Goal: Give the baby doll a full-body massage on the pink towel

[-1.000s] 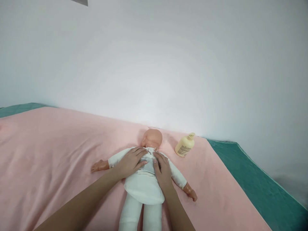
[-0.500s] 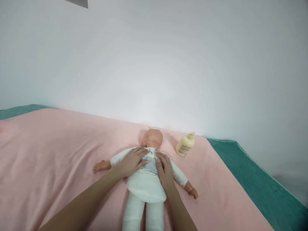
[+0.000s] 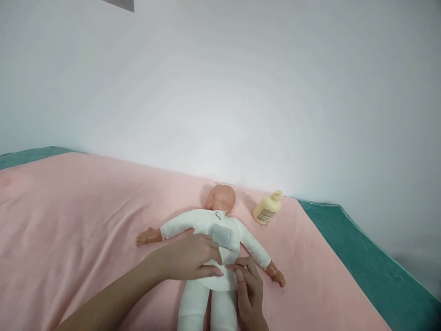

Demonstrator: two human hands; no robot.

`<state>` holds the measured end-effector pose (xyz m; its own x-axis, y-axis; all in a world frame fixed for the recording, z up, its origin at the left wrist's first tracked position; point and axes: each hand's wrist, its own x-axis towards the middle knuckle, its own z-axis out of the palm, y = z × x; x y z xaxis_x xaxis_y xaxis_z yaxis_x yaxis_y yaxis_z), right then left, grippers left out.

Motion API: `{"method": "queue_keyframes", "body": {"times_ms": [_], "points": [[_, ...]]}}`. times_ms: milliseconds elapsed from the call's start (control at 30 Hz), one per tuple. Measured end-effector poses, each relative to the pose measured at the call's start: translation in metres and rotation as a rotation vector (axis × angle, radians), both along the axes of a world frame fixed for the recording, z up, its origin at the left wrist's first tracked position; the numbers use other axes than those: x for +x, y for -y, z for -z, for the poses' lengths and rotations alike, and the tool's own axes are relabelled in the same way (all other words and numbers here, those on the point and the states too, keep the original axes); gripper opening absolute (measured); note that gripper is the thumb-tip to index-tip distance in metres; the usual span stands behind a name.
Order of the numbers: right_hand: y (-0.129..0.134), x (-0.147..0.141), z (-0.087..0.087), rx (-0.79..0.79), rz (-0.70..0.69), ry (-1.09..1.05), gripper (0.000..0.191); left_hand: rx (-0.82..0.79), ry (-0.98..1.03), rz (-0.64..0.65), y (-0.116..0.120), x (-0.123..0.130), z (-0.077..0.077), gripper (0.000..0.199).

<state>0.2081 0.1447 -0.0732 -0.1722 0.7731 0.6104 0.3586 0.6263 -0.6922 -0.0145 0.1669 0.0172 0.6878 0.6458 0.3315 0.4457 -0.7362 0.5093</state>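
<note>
A baby doll [image 3: 201, 223] with a white cloth body lies face down, its arms spread and its bald head at the far end. A grey rectangular patch [image 3: 222, 236] shows on its back. My left hand [image 3: 193, 257] is over the doll's left side and lower back, palm down, fingers bent and thumb apart. At the lower right of the doll's body, my right hand [image 3: 248, 282] has its fingers curled in beside the thumb, with nothing visible in them. The two hands hide part of the doll's lower back.
A pale yellow pump bottle [image 3: 267, 209] stands right of the doll's head. The doll and bottle are on a pink sheet [image 3: 86, 207], creased at the left. Green covering [image 3: 361, 243] shows beyond its edges, and a white wall [image 3: 220, 92] rises behind.
Both hands have come down from the doll's upper back toward its lower back, uncovering the grey patch. My right hand's fingers have curled in. The doll and bottle stay in place.
</note>
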Motion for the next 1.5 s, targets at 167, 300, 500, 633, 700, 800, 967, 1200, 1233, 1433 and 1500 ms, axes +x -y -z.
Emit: {"method": "queue_keyframes", "body": {"times_ms": [167, 300, 500, 633, 700, 800, 967, 1200, 1233, 1433, 1500], "points": [[0.007, -0.002, -0.001, 0.055, -0.083, 0.076, 0.031, -0.095, -0.110, 0.039, 0.013, 0.002, -0.001, 0.026], [0.001, -0.007, -0.002, 0.012, -0.134, 0.140, 0.031, -0.134, -0.108, 0.055, 0.008, 0.002, 0.011, 0.012], [-0.006, -0.014, -0.002, -0.107, -0.157, 0.110, 0.029, -0.190, -0.101, 0.045, -0.002, 0.003, 0.025, 0.017], [-0.005, -0.012, 0.001, -0.086, -0.119, 0.086, 0.028, -0.150, -0.084, 0.058, -0.002, 0.004, 0.020, 0.014], [-0.004, -0.011, 0.003, -0.065, -0.063, 0.076, 0.027, -0.101, -0.069, 0.041, -0.002, 0.003, 0.017, 0.012], [-0.004, -0.010, 0.005, -0.070, 0.020, 0.062, 0.026, -0.064, -0.083, 0.001, -0.002, 0.004, 0.015, 0.013], [-0.008, -0.012, 0.007, -0.168, 0.026, 0.063, 0.024, -0.121, -0.097, -0.041, -0.005, 0.005, 0.018, 0.019], [-0.009, -0.014, 0.009, -0.184, 0.024, 0.074, 0.023, -0.203, -0.142, -0.032, -0.009, 0.004, 0.015, 0.016], [-0.008, -0.013, 0.009, -0.164, 0.036, 0.069, 0.022, -0.192, -0.141, -0.032, -0.009, 0.003, 0.015, 0.015], [-0.009, -0.012, 0.006, -0.117, 0.084, 0.044, 0.024, -0.120, -0.080, -0.069, -0.015, 0.000, 0.019, 0.020], [-0.010, -0.013, 0.005, -0.139, 0.078, 0.055, 0.024, -0.131, -0.073, -0.082, -0.015, 0.000, 0.021, 0.021]]}}
